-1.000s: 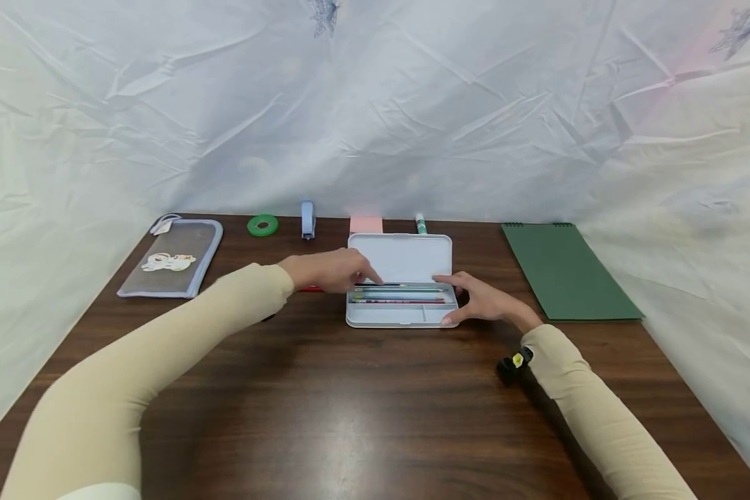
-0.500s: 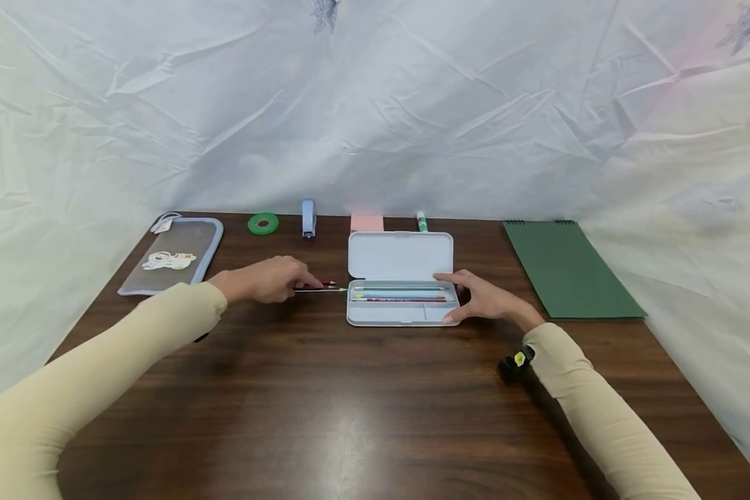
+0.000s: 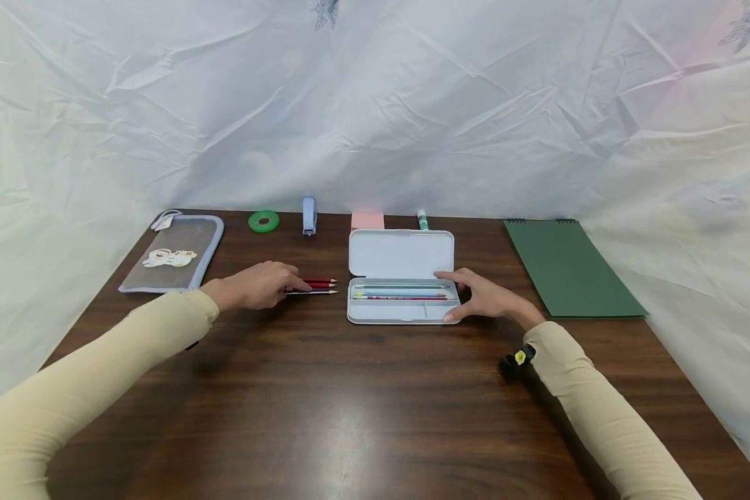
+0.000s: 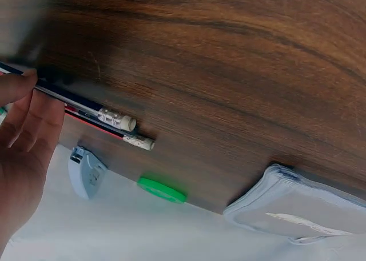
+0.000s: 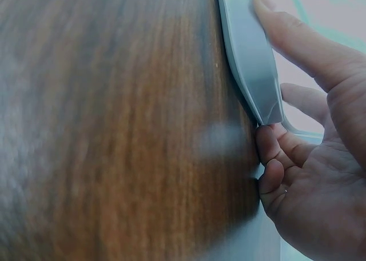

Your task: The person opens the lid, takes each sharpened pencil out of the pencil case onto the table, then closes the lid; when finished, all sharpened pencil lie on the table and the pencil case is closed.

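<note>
The case lies open on the bench, immediately left of the right grip, which holds its right end between thumb and fingers. Pencils lie lengthwise in its rear compartment; a divider splits the front row. Relative to one second earlier, the left grip is displaced left, from over the case to clear of it; the right grip is unchanged. The left grip pinches the dark pencil; its tip projects right of that grip, apart from the case. Red pencils lie just beyond the dark pencil.
</note>
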Demonstrator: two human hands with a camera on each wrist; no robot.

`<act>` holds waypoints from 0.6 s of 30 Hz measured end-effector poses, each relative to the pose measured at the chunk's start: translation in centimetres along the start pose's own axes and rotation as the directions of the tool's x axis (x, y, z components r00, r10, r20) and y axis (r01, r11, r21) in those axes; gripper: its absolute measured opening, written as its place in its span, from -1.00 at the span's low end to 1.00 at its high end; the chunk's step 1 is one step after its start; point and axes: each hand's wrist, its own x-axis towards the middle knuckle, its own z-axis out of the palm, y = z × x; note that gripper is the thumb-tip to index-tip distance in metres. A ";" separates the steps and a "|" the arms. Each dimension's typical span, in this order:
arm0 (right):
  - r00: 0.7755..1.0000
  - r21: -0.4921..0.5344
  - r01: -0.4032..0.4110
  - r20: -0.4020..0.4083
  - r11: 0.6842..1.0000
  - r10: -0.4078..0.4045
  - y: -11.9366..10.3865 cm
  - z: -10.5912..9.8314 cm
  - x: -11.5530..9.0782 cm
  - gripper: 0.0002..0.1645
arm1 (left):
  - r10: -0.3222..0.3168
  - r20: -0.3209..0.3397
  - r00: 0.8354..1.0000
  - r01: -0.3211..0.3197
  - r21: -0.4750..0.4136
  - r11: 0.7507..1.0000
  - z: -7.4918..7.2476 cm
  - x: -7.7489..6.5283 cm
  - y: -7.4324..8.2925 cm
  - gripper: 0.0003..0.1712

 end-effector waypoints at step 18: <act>1.000 -0.004 0.007 -0.006 1.000 -0.007 0.1 0.1 0.0 0.07 | -0.021 -0.077 0.997 0.025 0.060 0.998 0.4 -0.4 -0.7 -0.54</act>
